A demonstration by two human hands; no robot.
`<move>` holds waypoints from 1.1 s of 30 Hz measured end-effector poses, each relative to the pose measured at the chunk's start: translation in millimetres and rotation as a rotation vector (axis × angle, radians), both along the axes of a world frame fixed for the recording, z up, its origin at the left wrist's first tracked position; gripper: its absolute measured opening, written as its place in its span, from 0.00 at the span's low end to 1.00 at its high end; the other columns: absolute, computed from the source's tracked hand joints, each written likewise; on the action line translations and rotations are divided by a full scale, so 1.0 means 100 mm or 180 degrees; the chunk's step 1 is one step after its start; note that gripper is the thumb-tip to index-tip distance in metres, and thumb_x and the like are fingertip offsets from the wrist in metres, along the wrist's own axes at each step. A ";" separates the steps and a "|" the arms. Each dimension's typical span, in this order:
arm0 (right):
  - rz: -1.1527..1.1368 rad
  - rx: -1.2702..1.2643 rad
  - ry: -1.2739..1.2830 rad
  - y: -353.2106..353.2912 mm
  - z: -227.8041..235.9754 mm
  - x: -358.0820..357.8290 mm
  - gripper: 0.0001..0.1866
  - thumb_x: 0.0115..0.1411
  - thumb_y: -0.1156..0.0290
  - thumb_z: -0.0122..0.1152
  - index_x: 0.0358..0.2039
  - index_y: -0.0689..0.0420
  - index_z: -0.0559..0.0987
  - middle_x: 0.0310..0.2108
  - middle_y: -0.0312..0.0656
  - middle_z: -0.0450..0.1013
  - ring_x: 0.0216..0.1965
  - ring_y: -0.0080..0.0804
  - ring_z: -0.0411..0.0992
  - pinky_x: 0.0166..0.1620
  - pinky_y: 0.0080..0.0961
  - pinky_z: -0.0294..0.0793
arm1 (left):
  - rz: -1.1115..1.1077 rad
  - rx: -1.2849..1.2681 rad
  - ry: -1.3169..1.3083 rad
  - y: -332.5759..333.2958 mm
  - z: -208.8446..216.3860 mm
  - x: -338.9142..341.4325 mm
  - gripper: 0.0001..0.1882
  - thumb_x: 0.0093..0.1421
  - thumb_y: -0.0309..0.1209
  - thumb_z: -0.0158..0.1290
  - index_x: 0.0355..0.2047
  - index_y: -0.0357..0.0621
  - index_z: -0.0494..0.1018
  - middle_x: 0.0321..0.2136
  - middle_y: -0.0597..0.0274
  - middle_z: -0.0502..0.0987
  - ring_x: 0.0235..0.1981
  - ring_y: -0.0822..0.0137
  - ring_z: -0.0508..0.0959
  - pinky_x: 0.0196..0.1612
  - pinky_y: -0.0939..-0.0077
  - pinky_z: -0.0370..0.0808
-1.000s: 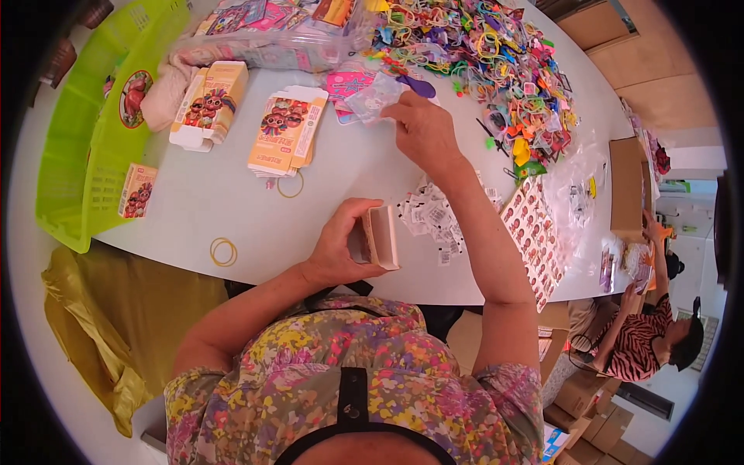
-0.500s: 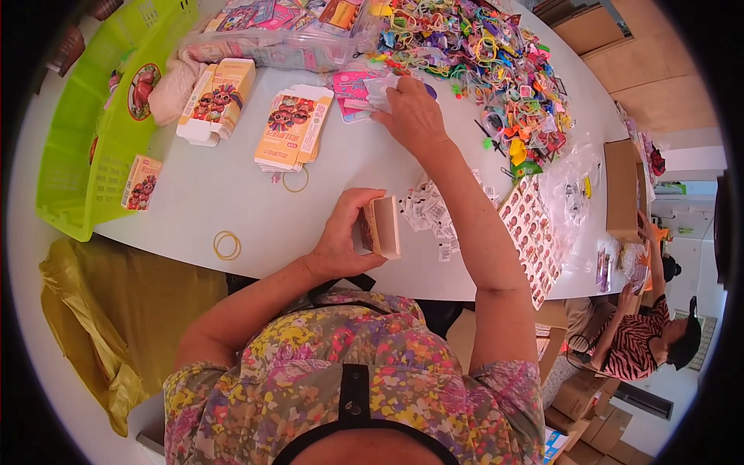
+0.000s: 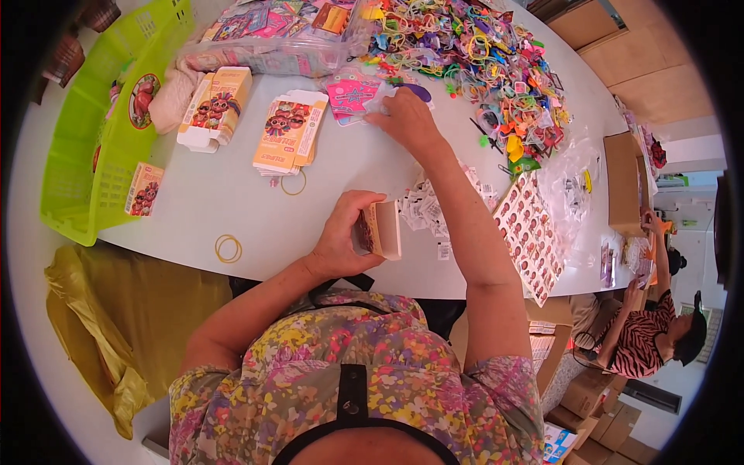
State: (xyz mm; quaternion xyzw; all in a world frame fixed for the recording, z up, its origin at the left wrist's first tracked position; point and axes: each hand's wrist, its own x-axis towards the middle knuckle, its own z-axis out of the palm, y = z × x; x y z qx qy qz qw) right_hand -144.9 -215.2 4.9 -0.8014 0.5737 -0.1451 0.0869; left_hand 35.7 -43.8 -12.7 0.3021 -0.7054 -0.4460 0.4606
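Observation:
Near the table's front edge, my left hand [image 3: 346,234] grips a small orange printed carton [image 3: 380,230], its open end facing right. Farther off, my right hand [image 3: 405,120] has its fingers closed at a clear plastic piece [image 3: 376,102] beside pink printed cards [image 3: 351,96]; exactly what is between the fingertips is hidden. Left of the cards lies a stack of flattened orange cartons [image 3: 287,133]. Small white printed packets [image 3: 426,208] are heaped under and beside my right forearm.
A large pile of colourful trinkets [image 3: 473,54] spreads at the back right, near a sticker sheet [image 3: 530,232]. A green basket [image 3: 66,186] and a clear bin [image 3: 267,56] stand at the left and back. Rubber bands [image 3: 229,248] lie in front. A co-worker [image 3: 651,337] sits at right.
My right hand has shifted slightly at the cards, and more of the pink card shows. My left hand still holds the carton in nearly the same place.

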 end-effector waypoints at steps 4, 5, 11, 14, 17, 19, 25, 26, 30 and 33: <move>0.0533 0.0111 0.0022 0.09 0.07 -0.18 0.21 0.50 0.58 0.67 0.36 0.63 0.78 0.37 0.50 0.69 0.42 0.47 0.69 0.44 0.39 0.69 | -0.0011 0.0007 0.0000 0.00 0.00 -0.01 0.41 0.37 0.24 0.67 0.54 0.43 0.63 0.47 0.54 0.66 0.49 0.56 0.69 0.52 0.69 0.68; 0.0526 0.0101 0.0023 0.12 0.09 -0.19 0.21 0.50 0.58 0.67 0.36 0.63 0.78 0.37 0.50 0.69 0.42 0.47 0.69 0.44 0.39 0.69 | -0.0018 -0.0003 0.0000 0.01 -0.02 -0.02 0.41 0.37 0.24 0.67 0.54 0.43 0.63 0.47 0.54 0.66 0.49 0.56 0.69 0.52 0.69 0.68; 0.0667 -0.0265 0.0545 0.30 0.29 -0.34 0.09 0.52 0.67 0.64 0.27 0.60 0.80 0.31 0.49 0.72 0.38 0.47 0.73 0.40 0.40 0.73 | -0.0011 0.0319 0.0013 0.05 -0.08 -0.04 0.43 0.39 0.26 0.70 0.56 0.41 0.62 0.48 0.55 0.68 0.50 0.62 0.71 0.54 0.70 0.69; 0.0352 -0.1361 0.0512 0.47 0.52 -0.49 0.08 0.55 0.69 0.62 0.28 0.61 0.79 0.24 0.44 0.69 0.27 0.45 0.71 0.32 0.37 0.71 | 0.0206 0.0638 0.0186 0.07 -0.08 -0.05 0.43 0.40 0.29 0.72 0.56 0.38 0.63 0.47 0.57 0.69 0.49 0.64 0.72 0.53 0.71 0.71; -0.0062 -0.1494 -0.0641 0.68 0.67 -0.59 0.08 0.56 0.72 0.63 0.24 0.62 0.78 0.21 0.44 0.69 0.21 0.40 0.69 0.25 0.32 0.67 | 0.0405 0.0249 -0.0059 0.04 -0.03 -0.06 0.42 0.40 0.31 0.73 0.54 0.37 0.65 0.45 0.59 0.71 0.48 0.66 0.73 0.52 0.73 0.73; -0.0292 -0.1371 -0.0848 0.74 0.55 -0.63 0.07 0.55 0.72 0.64 0.24 0.61 0.79 0.21 0.43 0.69 0.21 0.40 0.69 0.25 0.32 0.67 | 0.0509 0.0399 -0.0073 0.06 -0.07 -0.07 0.42 0.39 0.32 0.73 0.54 0.38 0.65 0.45 0.58 0.71 0.47 0.65 0.73 0.51 0.72 0.73; 0.0059 -0.1975 -0.0652 0.76 0.39 -0.37 0.06 0.52 0.71 0.68 0.24 0.59 0.81 0.19 0.41 0.68 0.21 0.37 0.69 0.25 0.31 0.67 | 0.1015 0.0051 -0.0677 -0.11 -0.01 -0.11 0.44 0.42 0.29 0.72 0.57 0.35 0.61 0.46 0.57 0.71 0.48 0.68 0.73 0.53 0.73 0.72; 0.0296 -0.1988 -0.0426 0.79 0.40 -0.31 0.05 0.51 0.72 0.68 0.24 0.59 0.82 0.19 0.40 0.68 0.21 0.37 0.69 0.25 0.31 0.67 | 0.1188 -0.0025 -0.0879 -0.14 0.02 -0.10 0.44 0.42 0.29 0.72 0.57 0.35 0.60 0.47 0.57 0.70 0.49 0.68 0.73 0.53 0.73 0.72; -0.0147 -0.1860 -0.1570 1.00 0.67 -0.46 0.06 0.55 0.75 0.67 0.24 0.61 0.80 0.17 0.36 0.67 0.19 0.21 0.65 0.22 0.22 0.63 | 0.1339 0.0075 -0.0510 -0.14 -0.15 -0.09 0.41 0.38 0.32 0.71 0.54 0.41 0.66 0.43 0.52 0.71 0.45 0.54 0.72 0.49 0.65 0.71; -0.0800 -0.0675 -0.2943 1.36 0.89 -0.42 0.10 0.58 0.74 0.65 0.22 0.63 0.78 0.17 0.31 0.64 0.19 0.13 0.60 0.22 0.16 0.59 | 0.1426 -0.0248 -0.0686 -0.16 -0.10 -0.06 0.40 0.38 0.32 0.71 0.53 0.40 0.67 0.41 0.53 0.72 0.44 0.55 0.72 0.48 0.65 0.71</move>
